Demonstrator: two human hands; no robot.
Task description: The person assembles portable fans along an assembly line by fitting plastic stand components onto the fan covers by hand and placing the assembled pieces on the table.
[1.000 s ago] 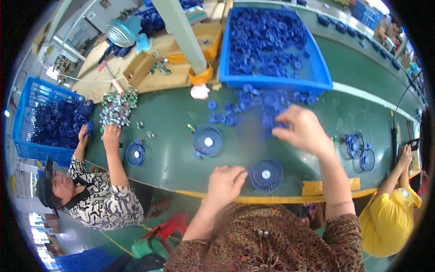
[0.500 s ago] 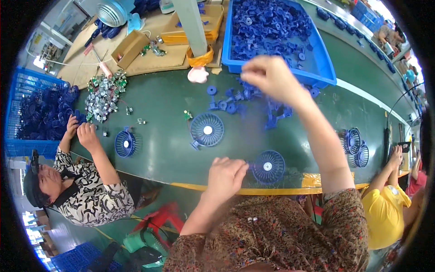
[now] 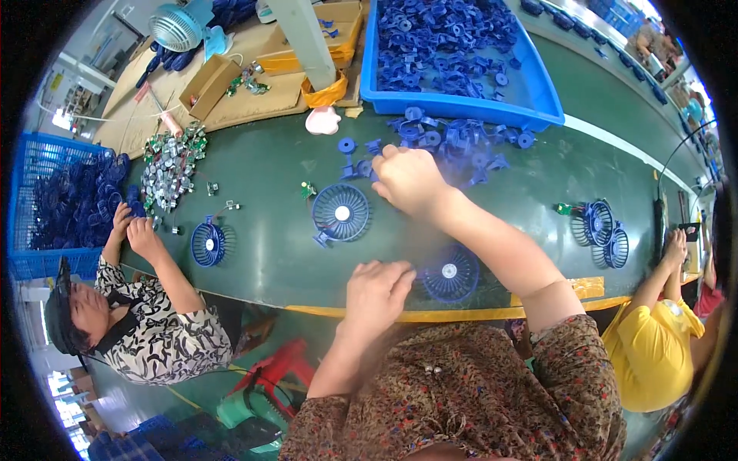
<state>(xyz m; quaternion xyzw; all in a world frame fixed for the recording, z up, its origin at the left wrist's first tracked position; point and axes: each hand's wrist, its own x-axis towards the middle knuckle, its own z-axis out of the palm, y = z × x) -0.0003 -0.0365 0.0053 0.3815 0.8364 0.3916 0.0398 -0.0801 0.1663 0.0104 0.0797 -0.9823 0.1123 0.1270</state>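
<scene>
My left hand [image 3: 377,293] is closed at the near edge of the green table. Its fingers pinch the side of a round blue fan cage [image 3: 450,273] with a pale round centre. Over the table's middle, my right hand [image 3: 413,178] is curled shut beside loose blue plastic parts [image 3: 477,154]; whatever its fingers hold is hidden. Between my hands and the co-worker lies another blue fan cage [image 3: 341,213], with a small green circuit board [image 3: 307,190] at its upper left.
A blue tray [image 3: 461,110] of similar parts stands at the far side. Small motors and boards [image 3: 171,173] are heaped at left, near a co-worker's hands [image 3: 138,230] and a blue crate [image 3: 58,263]. More fan cages [image 3: 598,223] lie at right. A post [image 3: 304,46] rises behind.
My right hand has come nearer and to the left, from the tray's edge to beside the loose parts. My left hand stays at the fan cage. The whole view has shifted slightly.
</scene>
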